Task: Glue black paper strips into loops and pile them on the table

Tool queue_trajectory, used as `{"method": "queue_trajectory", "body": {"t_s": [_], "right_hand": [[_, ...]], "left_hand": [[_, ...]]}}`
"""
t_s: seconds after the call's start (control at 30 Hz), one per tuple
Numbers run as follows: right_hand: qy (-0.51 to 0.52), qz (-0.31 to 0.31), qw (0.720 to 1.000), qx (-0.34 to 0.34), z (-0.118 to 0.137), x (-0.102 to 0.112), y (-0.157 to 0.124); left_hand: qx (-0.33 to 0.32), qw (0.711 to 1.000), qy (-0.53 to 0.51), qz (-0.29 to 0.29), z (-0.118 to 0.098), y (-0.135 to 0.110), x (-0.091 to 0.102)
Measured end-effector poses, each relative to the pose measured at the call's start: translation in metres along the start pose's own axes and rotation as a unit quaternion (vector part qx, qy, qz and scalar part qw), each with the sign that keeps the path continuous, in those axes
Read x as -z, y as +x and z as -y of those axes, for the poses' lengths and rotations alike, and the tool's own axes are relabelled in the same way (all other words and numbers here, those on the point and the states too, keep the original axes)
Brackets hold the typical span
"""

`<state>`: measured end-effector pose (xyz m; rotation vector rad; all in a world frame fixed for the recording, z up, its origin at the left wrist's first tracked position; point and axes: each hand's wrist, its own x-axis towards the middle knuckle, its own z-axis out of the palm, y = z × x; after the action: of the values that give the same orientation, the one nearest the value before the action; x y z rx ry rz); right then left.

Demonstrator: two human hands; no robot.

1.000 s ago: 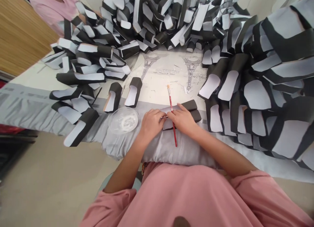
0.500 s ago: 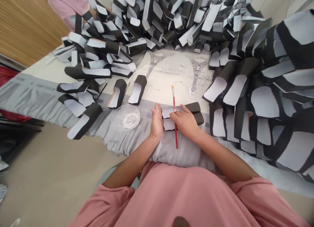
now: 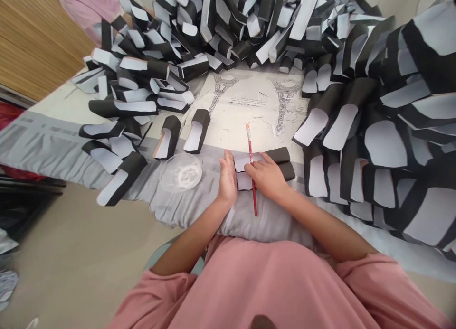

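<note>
Two black-and-white paper slippers (image 3: pixel 281 162) lie side by side on the grey cloth just in front of me. My left hand (image 3: pixel 228 176) stands on edge with fingers straight and together, pressed against their white heel ends. My right hand (image 3: pixel 267 175) rests on top of the slippers and holds a red-handled brush (image 3: pixel 251 170), whose bristle end points away from me. A clear round dish (image 3: pixel 181 172) with white paste sits left of my left hand.
Heaps of the same black-and-white slippers (image 3: pixel 374 106) ring the work spot on the left, back and right. Two single slippers (image 3: pixel 196 128) stand beyond the dish. A cloth with tower prints (image 3: pixel 249 106) covers the table. Another person in pink (image 3: pixel 89 6) is at far left.
My left hand went from curled over the slippers' ends to flat on edge against them. My right hand with the brush stayed on top. The view shifted slightly.
</note>
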<state>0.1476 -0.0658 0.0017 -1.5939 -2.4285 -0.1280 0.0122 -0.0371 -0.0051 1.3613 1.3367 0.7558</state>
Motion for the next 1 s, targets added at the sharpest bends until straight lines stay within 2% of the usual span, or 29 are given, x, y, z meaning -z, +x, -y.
{"method": "queue_trajectory", "body": {"t_s": [0.57,0.87,1.0], "right_hand": [[-0.006,0.01,1.0,-0.003,0.001,0.0,0.0],[-0.008,0.025,1.0,-0.008,0.002,0.0,0.0],[-0.008,0.023,1.0,-0.009,0.002,-0.002,0.001]], "left_hand": [[0.006,0.997,-0.07,-0.016,-0.005,-0.001,0.0],[-0.053,0.995,-0.083,0.008,0.022,0.01,0.0],[-0.066,0.989,-0.132,-0.001,0.028,0.012,-0.001]]}}
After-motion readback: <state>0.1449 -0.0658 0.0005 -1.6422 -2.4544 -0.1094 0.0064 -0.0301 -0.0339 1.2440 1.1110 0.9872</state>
